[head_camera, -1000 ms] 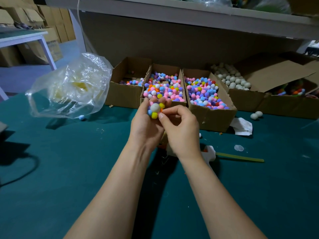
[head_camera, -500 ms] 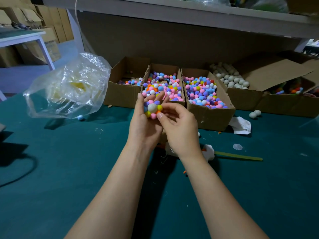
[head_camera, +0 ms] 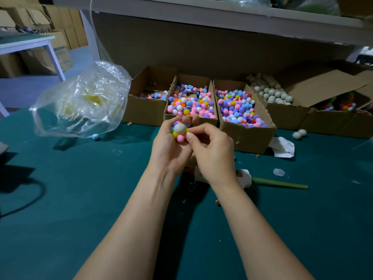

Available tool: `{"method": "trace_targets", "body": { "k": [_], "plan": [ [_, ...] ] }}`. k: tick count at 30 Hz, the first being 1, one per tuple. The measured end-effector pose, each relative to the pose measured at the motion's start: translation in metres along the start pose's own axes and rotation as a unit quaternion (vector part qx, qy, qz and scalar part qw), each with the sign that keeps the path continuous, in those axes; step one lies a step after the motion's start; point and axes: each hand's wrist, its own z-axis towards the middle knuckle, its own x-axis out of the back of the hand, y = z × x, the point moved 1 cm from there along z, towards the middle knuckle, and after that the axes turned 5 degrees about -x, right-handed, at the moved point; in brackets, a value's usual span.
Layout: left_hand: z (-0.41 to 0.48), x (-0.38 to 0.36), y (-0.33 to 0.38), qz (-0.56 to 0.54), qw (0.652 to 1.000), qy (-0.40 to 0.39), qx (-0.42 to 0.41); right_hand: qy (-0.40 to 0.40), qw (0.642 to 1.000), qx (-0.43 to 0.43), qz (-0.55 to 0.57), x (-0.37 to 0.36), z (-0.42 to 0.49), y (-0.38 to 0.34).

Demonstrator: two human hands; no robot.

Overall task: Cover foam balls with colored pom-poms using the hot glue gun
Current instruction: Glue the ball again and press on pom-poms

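Turned a little since a moment ago, the white, round foam ball [head_camera: 180,129] now shows a broader bare patch to the camera, ringed by small fluffy pom-poms in pink, yellow, blue and purple. It is held above the green felt desk [head_camera: 80,199], just in front of the boxes. The left hand [head_camera: 169,152] cradles it, grip closed round its back and sides. The right hand [head_camera: 214,152] pinches at its lower right edge, thumb tip against a pink pom-pom.

I judge the ball very light and easily dented, and its tufts soft and liable to shift while the glue is warm. It is best held by the covered sides, with gentle pressure.

Behind it stand open brown cardboard boxes:
- the middle box [head_camera: 210,121] is heaped with mixed pom-poms;
- the right box [head_camera: 242,138] is equally full;
- the left box [head_camera: 147,112] holds only a few along one side;
- a further flapped box [head_camera: 286,116] holds bare white balls.

To the left, a crumpled clear plastic bag [head_camera: 84,102] holds pale material I cannot identify.
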Motion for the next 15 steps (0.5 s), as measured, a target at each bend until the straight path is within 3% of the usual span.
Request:
{"method": "trace_targets", "body": {
  "k": [6,12,15],
  "plan": [
    [-0.0024,-0.0001,0.0034,-0.032,0.999,-0.016,-0.025,0.005,0.998,-0.042,0.036,0.0023,0.0021,-0.0002],
    [-0.0030,-0.0003,-0.0018,0.072,0.997,-0.001,-0.022,-0.017,0.995,-0.061,0.076,0.0041,0.0042,-0.0026],
    [-0.0045,0.0003,-0.0017,0.068,0.997,0.004,-0.020,-0.038,0.993,-0.062,0.091,0.0024,0.0029,-0.0047]
  ]
}}
